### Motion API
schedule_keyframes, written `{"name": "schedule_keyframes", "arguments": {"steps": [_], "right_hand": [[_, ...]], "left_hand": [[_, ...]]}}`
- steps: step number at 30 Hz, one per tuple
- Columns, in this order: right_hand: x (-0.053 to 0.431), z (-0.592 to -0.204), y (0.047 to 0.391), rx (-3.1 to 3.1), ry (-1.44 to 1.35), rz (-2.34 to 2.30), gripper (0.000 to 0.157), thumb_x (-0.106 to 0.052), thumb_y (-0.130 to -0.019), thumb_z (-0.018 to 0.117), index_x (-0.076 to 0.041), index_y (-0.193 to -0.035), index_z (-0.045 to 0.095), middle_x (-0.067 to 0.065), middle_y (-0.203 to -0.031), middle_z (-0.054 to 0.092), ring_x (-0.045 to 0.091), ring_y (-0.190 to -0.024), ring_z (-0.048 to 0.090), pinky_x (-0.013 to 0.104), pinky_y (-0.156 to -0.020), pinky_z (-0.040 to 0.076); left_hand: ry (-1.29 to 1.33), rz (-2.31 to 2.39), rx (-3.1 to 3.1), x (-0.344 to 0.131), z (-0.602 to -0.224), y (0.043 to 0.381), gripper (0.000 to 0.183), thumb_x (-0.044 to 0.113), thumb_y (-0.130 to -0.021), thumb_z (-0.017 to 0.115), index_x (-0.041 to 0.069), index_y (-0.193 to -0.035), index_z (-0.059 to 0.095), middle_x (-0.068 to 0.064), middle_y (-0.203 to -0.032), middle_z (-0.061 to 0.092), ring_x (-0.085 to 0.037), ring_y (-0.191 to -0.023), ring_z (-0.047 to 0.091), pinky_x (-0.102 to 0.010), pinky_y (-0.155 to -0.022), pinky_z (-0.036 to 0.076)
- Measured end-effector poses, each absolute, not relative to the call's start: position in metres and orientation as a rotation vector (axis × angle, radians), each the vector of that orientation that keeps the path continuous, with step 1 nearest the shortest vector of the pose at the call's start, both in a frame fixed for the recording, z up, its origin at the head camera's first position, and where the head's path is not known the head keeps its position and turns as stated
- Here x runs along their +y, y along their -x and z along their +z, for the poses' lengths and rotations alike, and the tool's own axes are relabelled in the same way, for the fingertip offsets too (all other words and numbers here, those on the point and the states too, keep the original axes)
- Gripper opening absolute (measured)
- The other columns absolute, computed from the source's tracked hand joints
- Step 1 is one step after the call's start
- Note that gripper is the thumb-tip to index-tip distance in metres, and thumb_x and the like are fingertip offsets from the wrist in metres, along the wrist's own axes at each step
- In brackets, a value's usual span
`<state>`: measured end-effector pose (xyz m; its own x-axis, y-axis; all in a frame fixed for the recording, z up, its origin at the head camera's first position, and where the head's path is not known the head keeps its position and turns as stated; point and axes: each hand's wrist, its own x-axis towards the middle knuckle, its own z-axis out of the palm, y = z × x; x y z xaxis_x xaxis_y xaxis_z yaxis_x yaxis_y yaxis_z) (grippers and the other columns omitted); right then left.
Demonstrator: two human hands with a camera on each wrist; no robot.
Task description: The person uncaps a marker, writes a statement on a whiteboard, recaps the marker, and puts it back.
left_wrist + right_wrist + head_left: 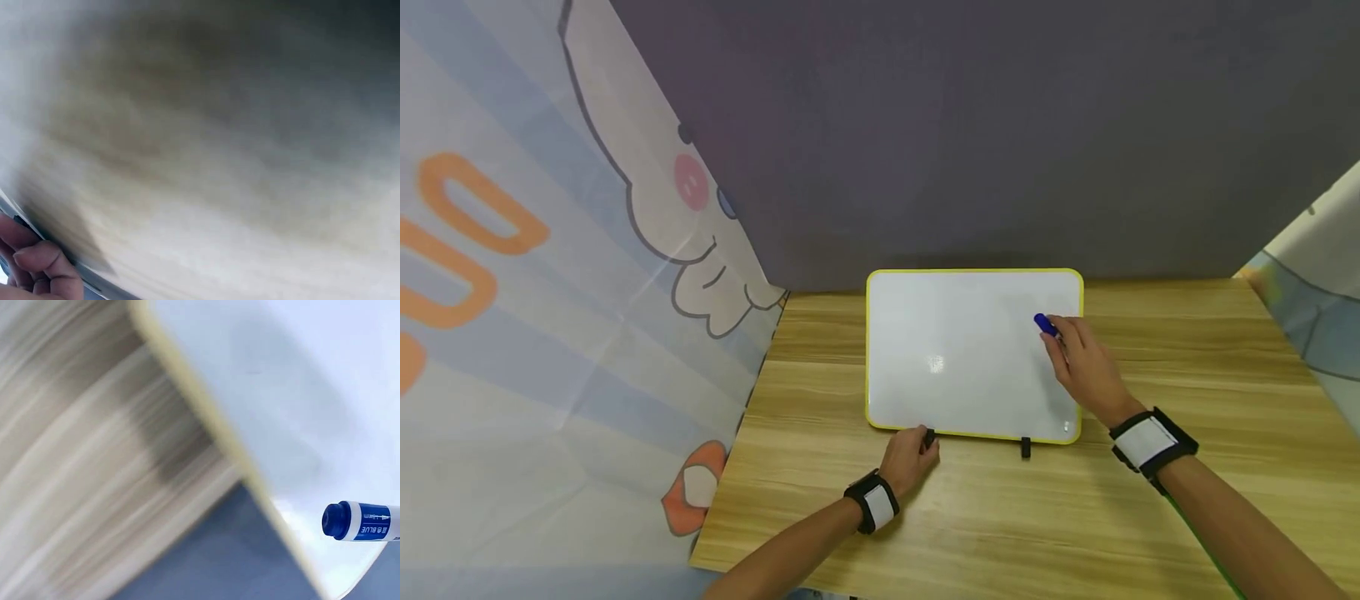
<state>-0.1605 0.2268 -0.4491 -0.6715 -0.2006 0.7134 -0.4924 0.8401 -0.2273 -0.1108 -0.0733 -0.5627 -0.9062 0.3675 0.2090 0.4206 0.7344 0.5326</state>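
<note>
A whiteboard [962,350] with a yellow rim stands on the wooden table, its surface bare of writing. At its lower edge my left hand [908,458] pinches a small black foot [929,437] between thumb and fingers. A matching black foot [1026,447] sticks out farther right. Over the board's right part, my right hand [1086,367] holds a blue marker [1045,324] by thumb and fingers. The right wrist view shows the marker [369,521] with its blue end and a "BLUE" label; the hand itself is out of that view. Curled left fingers [47,265] appear in the left wrist view.
A dark grey panel [962,142] rises behind the wooden table [820,358]. On the left hangs a cloth [587,350] printed with cartoon figures, and another printed cloth [1322,308] is at the right. Both wrists wear black straps.
</note>
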Motion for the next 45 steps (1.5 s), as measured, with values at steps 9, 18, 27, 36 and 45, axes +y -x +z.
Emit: {"name": "schedule_keyframes", "arguments": {"steps": [9, 18, 27, 36, 45], "right_hand": [[0.19, -0.44, 0.173, -2.298, -0.641, 0.547, 0.039, 0.0, -0.077, 0.071, 0.005, -0.112, 0.053, 0.018, -0.098, 0.054, 0.024, -0.08, 0.061, 0.035, -0.064, 0.055], [0.174, -0.437, 0.18, -2.283, -0.752, 0.475, 0.048, -0.003, -0.071, 0.077, 0.002, -0.114, 0.054, 0.017, -0.096, 0.056, 0.021, -0.076, 0.062, 0.029, -0.06, 0.055], [0.171, -0.438, 0.184, -2.281, -0.842, 0.474, 0.042, -0.006, -0.076, 0.072, 0.0, -0.115, 0.055, 0.011, -0.095, 0.056, 0.016, -0.069, 0.06, 0.028, -0.058, 0.053], [0.167, -0.438, 0.184, -2.304, -0.81, 0.58, 0.046, -0.002, -0.075, 0.072, -0.002, -0.117, 0.054, 0.013, -0.101, 0.053, 0.015, -0.074, 0.058, 0.027, -0.061, 0.053], [0.164, -0.424, 0.192, -2.272, -0.997, 0.559, 0.036, -0.004, -0.078, 0.071, -0.002, -0.112, 0.059, 0.01, -0.101, 0.056, 0.016, -0.086, 0.056, 0.028, -0.072, 0.051]], "left_hand": [[0.723, -0.806, -2.781, -0.065, -0.566, 0.094, 0.029, 0.018, -0.085, 0.063, 0.016, -0.062, 0.046, 0.01, -0.053, 0.043, 0.005, -0.048, 0.03, -0.007, -0.044, 0.022], [0.734, -0.72, -2.8, -0.056, -0.558, 0.079, 0.03, 0.021, -0.084, 0.064, 0.017, -0.059, 0.048, 0.013, -0.052, 0.043, 0.005, -0.048, 0.032, -0.008, -0.045, 0.024], [0.723, -0.698, -2.814, -0.056, -0.556, 0.08, 0.03, 0.021, -0.087, 0.062, 0.015, -0.062, 0.047, 0.011, -0.053, 0.039, 0.003, -0.047, 0.031, -0.009, -0.043, 0.023], [0.723, -0.479, -3.021, -0.06, -0.538, 0.083, 0.058, 0.057, -0.087, 0.052, 0.019, -0.045, 0.04, 0.014, -0.043, 0.023, 0.001, -0.039, 0.022, -0.016, -0.037, 0.021], [0.656, -0.931, -2.625, -0.059, -0.433, 0.163, 0.04, 0.047, -0.092, 0.051, 0.011, -0.1, 0.066, 0.001, -0.073, 0.063, -0.007, -0.061, 0.056, -0.017, -0.052, 0.042]]}}
